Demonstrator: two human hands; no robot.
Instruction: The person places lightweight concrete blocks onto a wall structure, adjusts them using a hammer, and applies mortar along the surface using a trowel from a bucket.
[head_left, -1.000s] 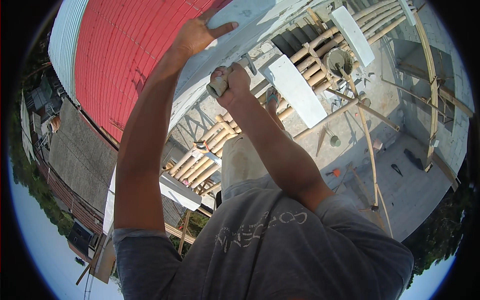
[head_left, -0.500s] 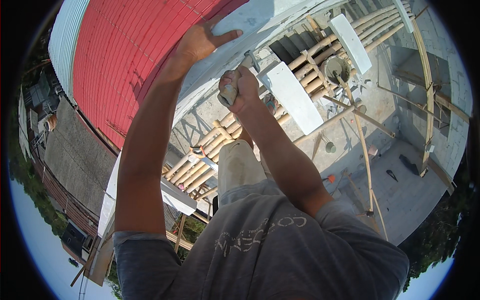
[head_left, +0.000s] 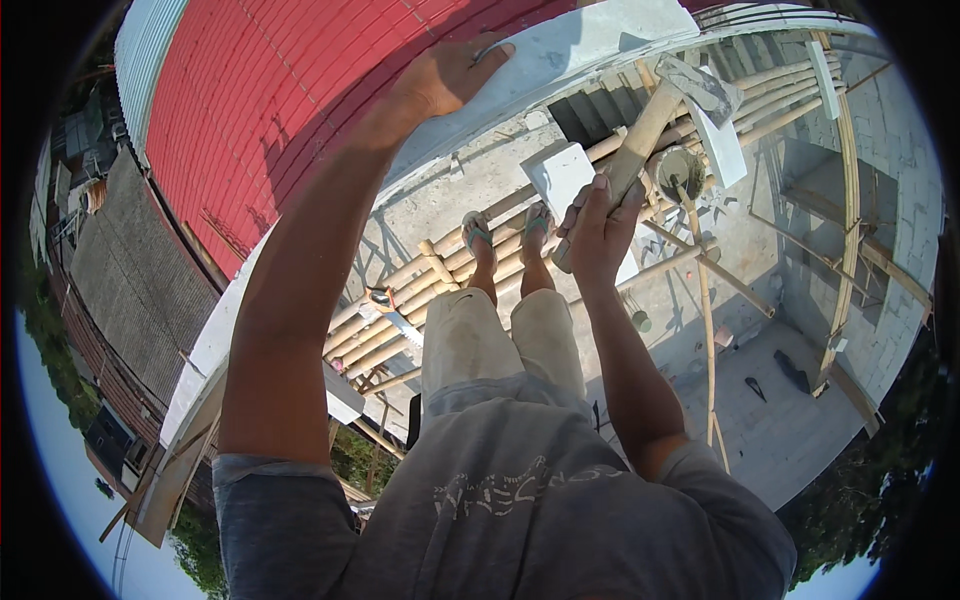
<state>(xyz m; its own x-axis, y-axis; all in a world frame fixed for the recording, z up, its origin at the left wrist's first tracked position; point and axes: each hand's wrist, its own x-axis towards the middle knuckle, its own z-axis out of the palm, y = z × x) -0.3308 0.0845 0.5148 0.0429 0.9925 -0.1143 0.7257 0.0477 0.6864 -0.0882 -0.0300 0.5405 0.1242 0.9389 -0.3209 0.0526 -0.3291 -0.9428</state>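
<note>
Clamping a hammer (head_left: 645, 130) low on its thick handle, the right hand (head_left: 602, 225) has its fingers wrapped round; from this grip the shaft slants toward the upper right of the frame, ending in a pale-smeared head. It should handle stiff, sturdy and head-heavy, best held low; the head's material is hard to tell. Farther out, the left hand (head_left: 450, 78), thumb apart from fingers, rests against a pale wall (head_left: 620, 30) at top centre.
</note>
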